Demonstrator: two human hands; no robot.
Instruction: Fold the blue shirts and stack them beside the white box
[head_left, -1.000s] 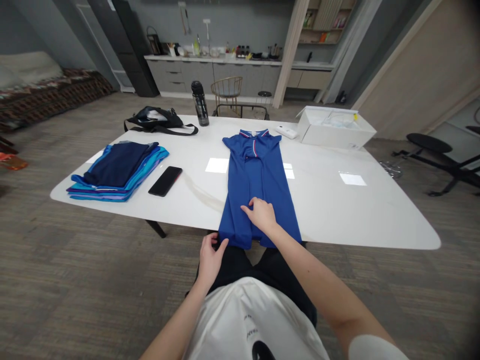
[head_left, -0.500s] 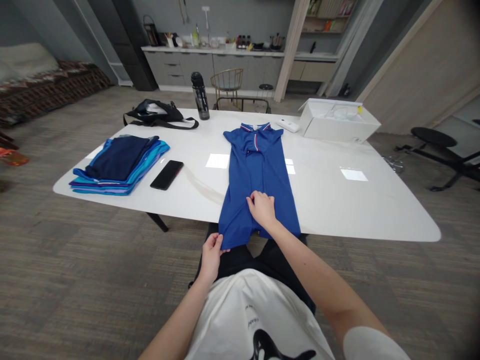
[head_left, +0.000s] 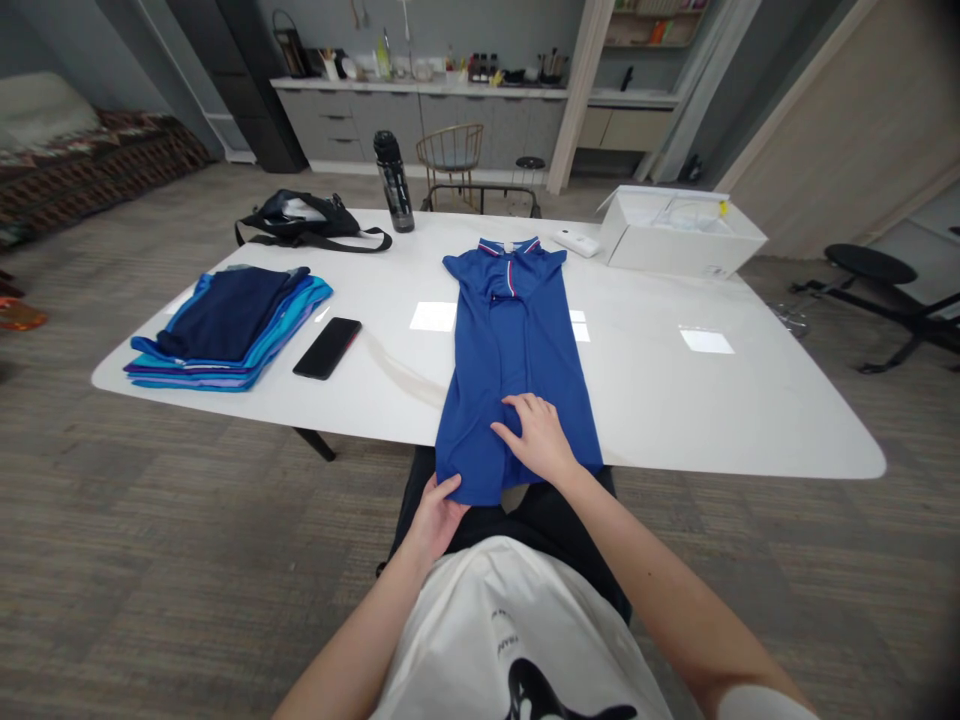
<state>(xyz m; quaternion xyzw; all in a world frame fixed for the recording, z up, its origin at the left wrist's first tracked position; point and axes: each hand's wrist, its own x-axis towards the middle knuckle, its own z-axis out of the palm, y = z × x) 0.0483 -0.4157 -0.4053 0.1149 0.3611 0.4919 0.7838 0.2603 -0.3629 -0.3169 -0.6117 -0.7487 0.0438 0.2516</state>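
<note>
A blue polo shirt (head_left: 514,340) lies lengthwise on the white table, its striped collar at the far side and its hem hanging over the near edge. My left hand (head_left: 439,518) grips the hem's left corner, thumb on top and the other fingers beneath the cloth. Over the lower part of the shirt is my right hand (head_left: 538,438), thumb and fingers apart, with nothing gripped. Whether its fingertips press on the fabric is hard to tell. Soft creases run down the middle of the shirt.
On the white table (head_left: 675,400) are a stack of folded clothes (head_left: 225,320), a black phone (head_left: 328,348), a black waist bag (head_left: 307,215), a dark bottle (head_left: 394,182), a white remote-like device (head_left: 576,242) and a white box (head_left: 675,240).
My left hand has slid further under the hem and slightly right. My right hand's thumb and fingers have spread apart, and it has moved slightly right and nearer to me.
</note>
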